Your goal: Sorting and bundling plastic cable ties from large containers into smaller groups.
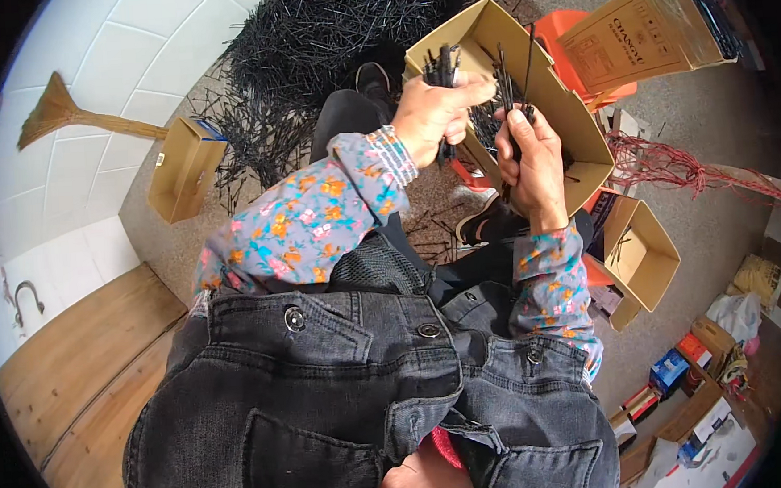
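My left hand (437,116) is closed round an upright bundle of thin black sticks (441,65). Close to its right, my right hand (533,158) pinches a smaller bunch of similar sticks (505,83) between thumb and fingers, and one longer stick juts up above the rest. Both hands are over an open cardboard box (588,142), which has more black sticks lying inside, partly hidden by the hands. What exactly the sticks are made of, I cannot tell.
A large heap of black sticks (342,32) covers the floor ahead, with loose ones scattered around. Another carton (633,37) rests on an orange stool (565,29) at the right. Red strands (681,168), a small open box (646,260) and a straw broom (51,111) are also around.
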Demonstrator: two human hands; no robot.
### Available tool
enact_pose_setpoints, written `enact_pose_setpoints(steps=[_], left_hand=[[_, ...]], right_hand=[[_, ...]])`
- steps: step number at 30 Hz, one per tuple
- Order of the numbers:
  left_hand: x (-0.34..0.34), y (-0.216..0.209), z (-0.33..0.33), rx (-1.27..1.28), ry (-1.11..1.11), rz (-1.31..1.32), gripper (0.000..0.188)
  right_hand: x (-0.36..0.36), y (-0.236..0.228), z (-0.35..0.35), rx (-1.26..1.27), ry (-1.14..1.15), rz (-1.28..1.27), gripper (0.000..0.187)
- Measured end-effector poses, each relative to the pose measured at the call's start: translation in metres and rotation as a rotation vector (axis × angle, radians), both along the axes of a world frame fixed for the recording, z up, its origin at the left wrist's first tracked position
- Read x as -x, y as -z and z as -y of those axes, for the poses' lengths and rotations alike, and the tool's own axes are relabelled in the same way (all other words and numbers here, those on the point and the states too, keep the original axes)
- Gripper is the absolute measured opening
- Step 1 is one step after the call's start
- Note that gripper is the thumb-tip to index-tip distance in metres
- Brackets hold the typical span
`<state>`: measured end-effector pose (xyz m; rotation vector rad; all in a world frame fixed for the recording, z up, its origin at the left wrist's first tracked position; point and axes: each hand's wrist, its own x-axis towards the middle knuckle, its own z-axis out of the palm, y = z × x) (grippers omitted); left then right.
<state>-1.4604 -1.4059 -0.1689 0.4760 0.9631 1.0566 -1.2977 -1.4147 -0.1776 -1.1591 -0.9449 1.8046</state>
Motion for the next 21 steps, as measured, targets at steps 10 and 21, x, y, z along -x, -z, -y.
enact_pose_setpoints(steps=[10, 21], left_hand=[[0.0, -0.004, 0.009, -0.036, -0.082, 0.004, 0.015], [0.007, -0.007, 0.017, -0.148, -0.121, -0.131, 0.015]], right_hand=[[0.003, -0.002, 0.026, 0.025, 0.037, -0.029, 0.018], [0.012, -0.004, 0.037, -0.016, 0.023, -0.021, 0.018]])
